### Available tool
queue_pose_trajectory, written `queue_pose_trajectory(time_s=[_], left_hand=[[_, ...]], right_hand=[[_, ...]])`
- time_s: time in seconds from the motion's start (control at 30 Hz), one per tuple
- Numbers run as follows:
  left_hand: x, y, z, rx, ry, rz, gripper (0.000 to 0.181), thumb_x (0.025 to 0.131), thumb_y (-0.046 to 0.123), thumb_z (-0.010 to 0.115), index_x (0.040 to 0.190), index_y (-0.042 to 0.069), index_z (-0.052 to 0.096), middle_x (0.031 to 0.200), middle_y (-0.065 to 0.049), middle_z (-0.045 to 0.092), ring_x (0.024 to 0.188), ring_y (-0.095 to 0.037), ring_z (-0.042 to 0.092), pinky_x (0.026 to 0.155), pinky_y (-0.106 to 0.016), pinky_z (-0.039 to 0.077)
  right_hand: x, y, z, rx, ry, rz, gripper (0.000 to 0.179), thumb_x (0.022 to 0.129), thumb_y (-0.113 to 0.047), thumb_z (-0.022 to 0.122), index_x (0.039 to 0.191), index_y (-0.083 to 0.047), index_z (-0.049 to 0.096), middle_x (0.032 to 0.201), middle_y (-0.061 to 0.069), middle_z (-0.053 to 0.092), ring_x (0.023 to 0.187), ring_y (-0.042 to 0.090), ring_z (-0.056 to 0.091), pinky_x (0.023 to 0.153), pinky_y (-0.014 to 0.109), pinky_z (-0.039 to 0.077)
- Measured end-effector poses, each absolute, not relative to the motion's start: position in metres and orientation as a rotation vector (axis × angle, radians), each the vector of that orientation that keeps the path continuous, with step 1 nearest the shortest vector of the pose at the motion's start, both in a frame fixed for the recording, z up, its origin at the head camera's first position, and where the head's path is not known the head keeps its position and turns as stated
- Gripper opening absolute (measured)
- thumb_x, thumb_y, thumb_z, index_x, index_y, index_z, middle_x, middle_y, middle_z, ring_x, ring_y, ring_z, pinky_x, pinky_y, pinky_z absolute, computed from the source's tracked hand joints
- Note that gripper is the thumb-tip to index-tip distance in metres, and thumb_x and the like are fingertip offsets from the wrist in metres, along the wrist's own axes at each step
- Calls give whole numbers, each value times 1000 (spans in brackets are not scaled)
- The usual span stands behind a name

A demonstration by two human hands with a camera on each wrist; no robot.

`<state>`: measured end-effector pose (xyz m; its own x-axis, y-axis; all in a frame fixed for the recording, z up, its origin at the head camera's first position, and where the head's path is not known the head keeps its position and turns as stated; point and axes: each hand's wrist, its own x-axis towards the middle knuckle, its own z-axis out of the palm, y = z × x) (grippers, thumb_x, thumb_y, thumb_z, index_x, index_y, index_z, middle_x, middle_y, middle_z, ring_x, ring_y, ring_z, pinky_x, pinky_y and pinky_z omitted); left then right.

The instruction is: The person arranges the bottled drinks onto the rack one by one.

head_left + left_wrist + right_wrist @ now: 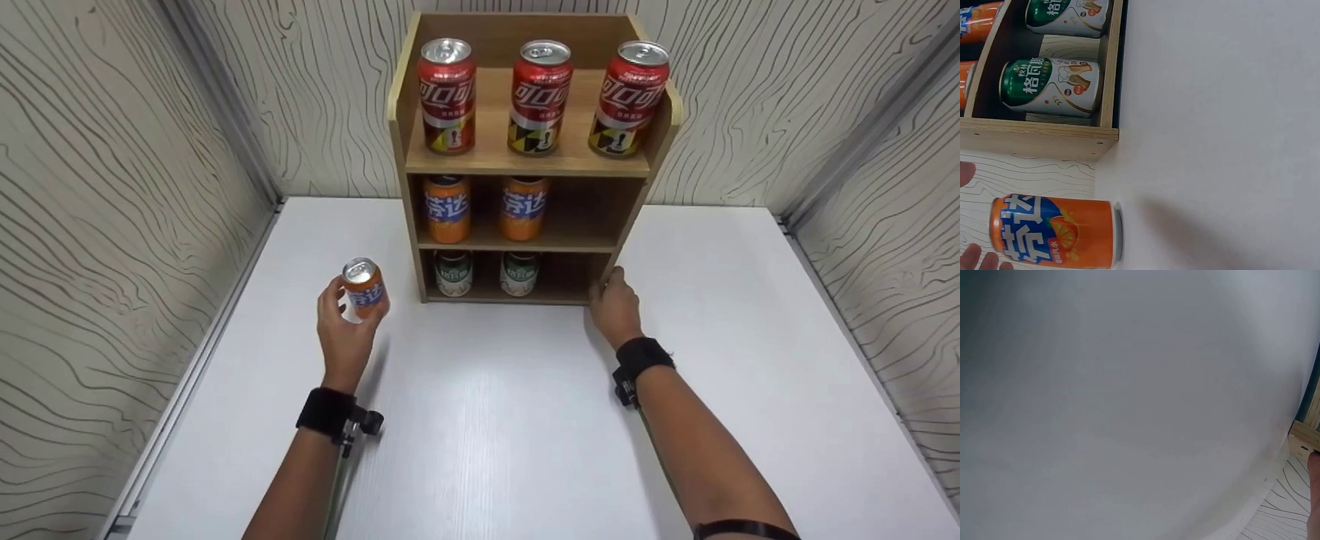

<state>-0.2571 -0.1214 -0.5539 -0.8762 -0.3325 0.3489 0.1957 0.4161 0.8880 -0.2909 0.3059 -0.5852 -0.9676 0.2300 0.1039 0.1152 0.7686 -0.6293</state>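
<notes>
My left hand (349, 330) holds an orange soda can (365, 291) with a blue label and silver lid, left of the wooden shelf rack. Its thumb and fingers lie on opposite sides of the can. In the left wrist view the orange can (1055, 232) lies across the lower left, with fingertips (977, 259) at the frame's edge. At the rack's lower right corner, my right hand (616, 306) grips the side panel of the wooden rack (525, 163). The right wrist view shows only part of that hand (1314, 495) against the rack's corner (1304, 439).
Three red cola cans stand on the top shelf, including the middle one (540, 97). Two orange cans (448, 210) occupy the middle shelf's left and centre. Two green-and-white cans (519, 274) stand below them. The white table (480, 420) meets patterned walls (330, 90).
</notes>
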Motion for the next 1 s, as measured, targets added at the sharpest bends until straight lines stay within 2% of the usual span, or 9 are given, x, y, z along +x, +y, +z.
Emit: queue_pose_trajectory(time_s=[0.27,0.53,1.0], left_hand=[[-267,-126,-557,175,-2225,-1528,80,81,3,85,150,-3,45,147,-22,53,138,-37,50,114,-53,45],[-273,-131,-562,218,-2253,-1559,85,82,7,84,154,-2,41,151,-22,50,140,-37,47,117,-53,43],[-288,-136,-576,237,-2319,-1611,86,84,11,82,157,4,38,153,-19,47,145,-35,46,120,-54,40]], right_hand=[[-291,305,-584,-284,-2783,978,37,109,-20,47,131,10,46,114,35,69,106,50,71,87,57,58],[-290,305,-585,-283,-2785,969,33,108,-20,46,125,9,48,109,34,69,101,49,71,84,57,58],[-290,305,-586,-289,-2794,960,41,109,-21,44,133,11,45,114,34,69,104,49,72,85,56,59]])
